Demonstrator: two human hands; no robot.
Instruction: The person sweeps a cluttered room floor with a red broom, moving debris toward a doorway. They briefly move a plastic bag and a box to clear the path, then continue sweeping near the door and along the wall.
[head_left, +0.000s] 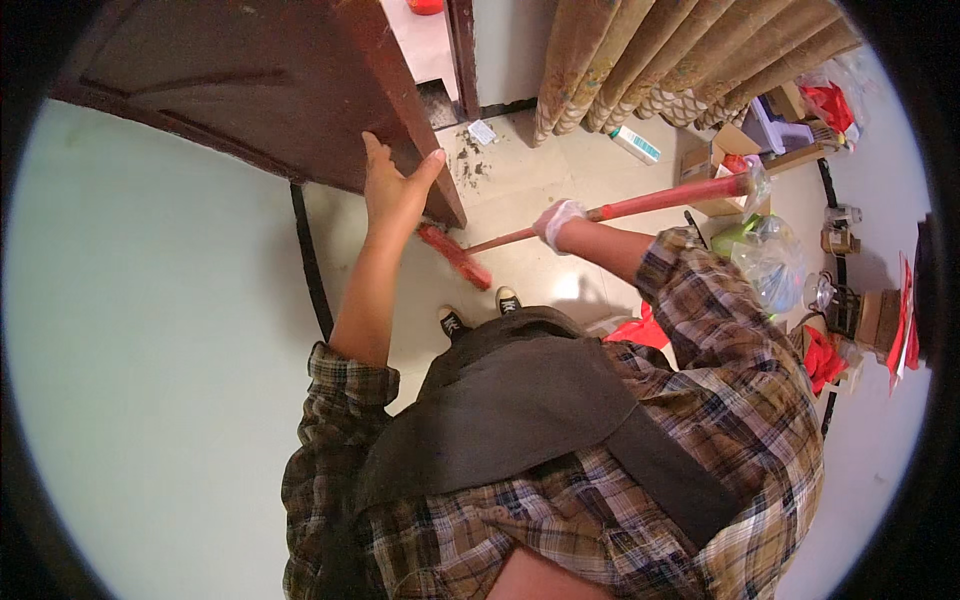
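My left hand (397, 176) is at the free edge of a dark brown wooden door (247, 75). Its thumb and fingers are apart, and it looks laid against the wood; firm contact is hard to judge. My right hand (553, 222), with thin clear plastic about the wrist, is closed around the handle of a red broom (667, 196). The handle slants across the floor to the red bristle head (455, 256), which is low beside the door's bottom corner. Dark crumbs of dirt (471, 161) lie scattered near the doorway, beside a small white packet (482, 133).
Brown patterned curtains (645, 60) hang at the back. A white-and-green box (636, 145) lies below them on the tiled floor (540, 169). Along the right wall stand an open cardboard box (701, 165), a clear plastic bag (772, 266) and red bags (641, 330). A pale wall (150, 300) closes the left side.
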